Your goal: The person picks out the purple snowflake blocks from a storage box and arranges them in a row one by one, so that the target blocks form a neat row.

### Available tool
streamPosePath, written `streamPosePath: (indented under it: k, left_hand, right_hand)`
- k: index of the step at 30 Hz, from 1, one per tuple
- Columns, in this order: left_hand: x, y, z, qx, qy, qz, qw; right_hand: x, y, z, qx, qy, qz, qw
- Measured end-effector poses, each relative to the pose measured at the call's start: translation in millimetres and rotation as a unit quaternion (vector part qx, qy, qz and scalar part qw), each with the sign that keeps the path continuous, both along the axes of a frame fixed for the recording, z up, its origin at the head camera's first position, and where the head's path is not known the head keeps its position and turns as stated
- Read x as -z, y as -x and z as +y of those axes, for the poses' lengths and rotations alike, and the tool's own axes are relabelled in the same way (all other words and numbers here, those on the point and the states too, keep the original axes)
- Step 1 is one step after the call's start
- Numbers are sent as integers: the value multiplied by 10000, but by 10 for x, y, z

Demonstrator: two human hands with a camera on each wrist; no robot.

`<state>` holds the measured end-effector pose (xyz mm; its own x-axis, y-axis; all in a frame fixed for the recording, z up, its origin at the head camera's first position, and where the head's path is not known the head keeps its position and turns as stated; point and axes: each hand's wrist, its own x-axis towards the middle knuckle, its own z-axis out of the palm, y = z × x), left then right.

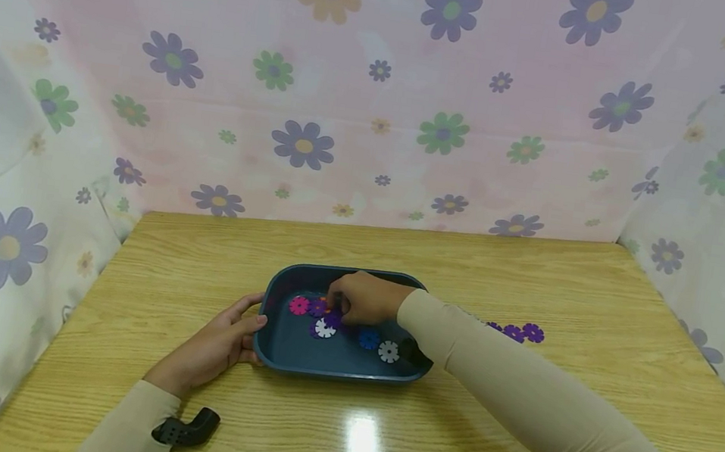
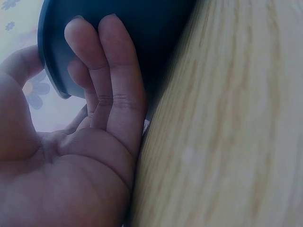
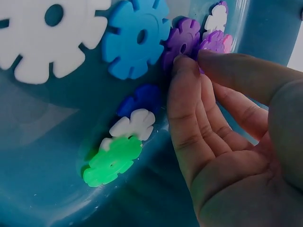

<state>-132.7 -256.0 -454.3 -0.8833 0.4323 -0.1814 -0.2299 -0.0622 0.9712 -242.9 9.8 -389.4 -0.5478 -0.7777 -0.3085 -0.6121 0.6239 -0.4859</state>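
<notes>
A dark blue plastic tray with rounded corners holds several notched, flower-shaped plastic discs. My left hand grips its left end, thumb over the rim; in the left wrist view the fingers lie against the outer wall. Reaching in from the right, my right hand pinches a purple disc between thumb and fingertips. Near it are a pink disc and a white disc. A blue disc and another pale disc lie further right. The right wrist view also shows a green disc.
Several purple discs lie on the wooden table right of the tray, partly behind the right forearm. Flower-print cloth hangs at the back and both sides. A black wrist mount sticks out from the left sleeve.
</notes>
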Motion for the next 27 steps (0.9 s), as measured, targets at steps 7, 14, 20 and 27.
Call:
streamPosePath:
  k: [7, 14, 20, 27]
  left_hand:
    - [-1, 2, 3, -24, -9, -7, 10000]
    - [-8, -2, 8, -34, 2, -7, 10000]
    - [-4, -3, 9, -22, 1, 5, 10000]
    - [-2, 0, 5, -6, 1, 8, 10000]
  right_hand:
    - [-1, -5, 16, 276, -50, -156, 9995]
    - [35, -13, 29, 433, -1, -511, 9978]
    - [92, 7, 14, 249, 82, -549, 9981]
    - [89, -3, -8, 172, 3, -331, 9993]
